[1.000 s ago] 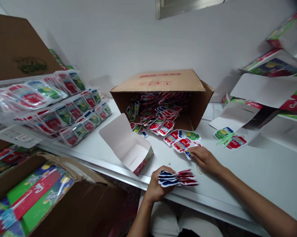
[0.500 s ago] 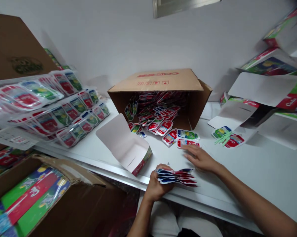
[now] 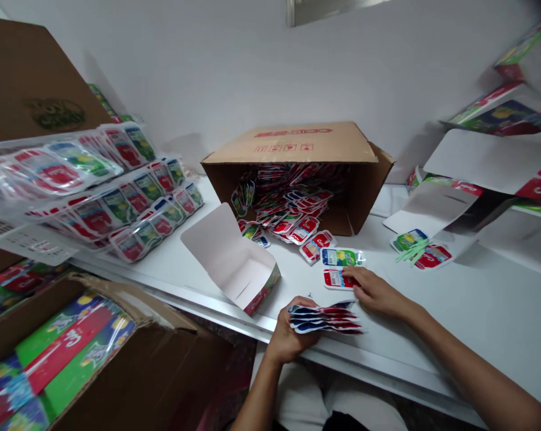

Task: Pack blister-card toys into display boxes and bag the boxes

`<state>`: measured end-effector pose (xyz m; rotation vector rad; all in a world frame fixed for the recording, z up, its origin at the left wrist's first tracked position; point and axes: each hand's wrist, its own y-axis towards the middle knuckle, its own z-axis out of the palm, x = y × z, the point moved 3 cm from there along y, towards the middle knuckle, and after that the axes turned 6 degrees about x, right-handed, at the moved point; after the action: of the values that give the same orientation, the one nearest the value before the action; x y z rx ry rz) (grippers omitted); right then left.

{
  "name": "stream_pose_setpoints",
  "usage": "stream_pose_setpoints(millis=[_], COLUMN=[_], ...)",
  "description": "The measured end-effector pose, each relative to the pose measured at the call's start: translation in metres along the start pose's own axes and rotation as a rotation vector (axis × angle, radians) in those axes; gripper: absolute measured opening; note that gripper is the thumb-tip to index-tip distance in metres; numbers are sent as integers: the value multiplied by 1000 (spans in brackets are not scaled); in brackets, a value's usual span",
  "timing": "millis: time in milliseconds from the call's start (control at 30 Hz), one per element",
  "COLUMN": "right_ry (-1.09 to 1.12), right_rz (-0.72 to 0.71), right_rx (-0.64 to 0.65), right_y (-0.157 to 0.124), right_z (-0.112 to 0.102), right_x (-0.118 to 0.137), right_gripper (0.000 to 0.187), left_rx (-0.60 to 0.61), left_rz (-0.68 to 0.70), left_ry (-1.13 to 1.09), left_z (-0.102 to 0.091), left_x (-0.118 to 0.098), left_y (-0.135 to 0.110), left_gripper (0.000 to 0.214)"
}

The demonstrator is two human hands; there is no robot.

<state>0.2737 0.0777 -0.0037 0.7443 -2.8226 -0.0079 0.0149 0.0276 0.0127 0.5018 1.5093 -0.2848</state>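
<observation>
Our left hand (image 3: pixel 292 336) holds a fanned stack of blue-and-red sachets (image 3: pixel 328 319) at the near edge of the table (image 3: pixel 495 299). At two o'clock from it, our right hand (image 3: pixel 378 292) rests fingertips on the red sachet (image 3: pixel 335 278) lying flat; we cannot tell whether that grip is closed. The green sachet (image 3: pixel 337 257) lies at the red one's twelve o'clock, perhaps joined to it. We do best to raise one edge, pinch it lightly without creasing, and keep the held stack aligned.
</observation>
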Motion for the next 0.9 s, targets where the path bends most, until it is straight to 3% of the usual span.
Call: stream_pose_setpoints(millis=[100,267,400,500,600,767,833,900], right_ry=[31,60,587,978,1171,1435,1449,1356], right_rz=[-97,-35,136,78,-11,82,56,18], right_rx=[33,-52,-174,-56,99,170,264,303], right_y=[-1,3,0,-1,-3,-13,-11,1], right_z=[-2,0,-11,-18,-14,-2,-3,-7], right_x=[8,20,23,38,57,70,69,62], right_gripper=[47,31,26,29,39,64,72,75], left_rx=[2,-36,-31,-92,-126,-137,-96,-53], left_rz=[7,27,47,134,169,65,28,46], left_ry=[7,43,72,163,194,71,97,108], left_z=[1,2,3,1,0,1,1,1], left_x=[-2,-11,-13,-8,1,6,4,1], left_y=[0,0,2,4,4,1,2,3], left_gripper=[37,35,34,35,40,97,86,59])
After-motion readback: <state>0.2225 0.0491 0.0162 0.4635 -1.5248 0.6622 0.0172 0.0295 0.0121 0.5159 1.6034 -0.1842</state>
